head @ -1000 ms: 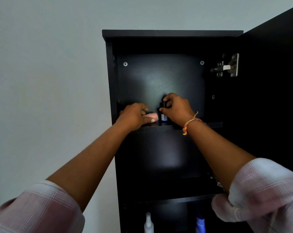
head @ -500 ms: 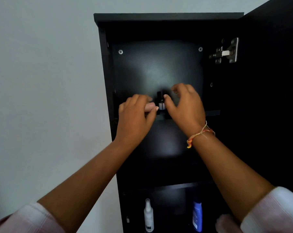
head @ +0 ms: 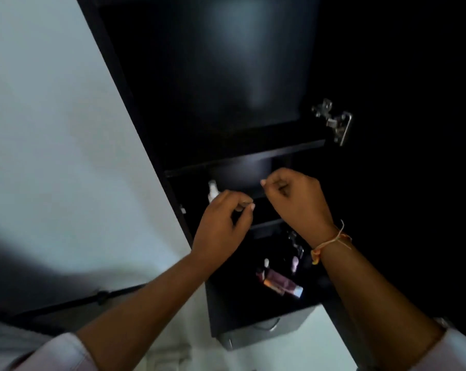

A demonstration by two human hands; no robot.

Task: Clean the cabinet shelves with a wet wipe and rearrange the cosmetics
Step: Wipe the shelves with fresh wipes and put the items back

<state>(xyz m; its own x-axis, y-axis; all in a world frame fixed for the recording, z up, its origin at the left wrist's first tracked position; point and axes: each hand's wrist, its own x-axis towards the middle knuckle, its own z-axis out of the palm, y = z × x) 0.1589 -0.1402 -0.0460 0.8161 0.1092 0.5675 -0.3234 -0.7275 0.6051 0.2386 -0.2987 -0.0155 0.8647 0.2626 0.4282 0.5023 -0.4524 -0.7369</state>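
Place: a home, in a storage corner for toiletries; which room cannot be told.
Furniture: a tall, narrow black cabinet with several shelves, its door swung open on a metal hinge, and a grey drawer below.
Contents: cosmetics on a low shelf (tubes and small bottles) and a white spray bottle higher up.
Surroundings: a plain pale wall.

Dim, motion-blurred view; cabinet interior nearly black, faint sheen on its back, wall shadowed lower left.
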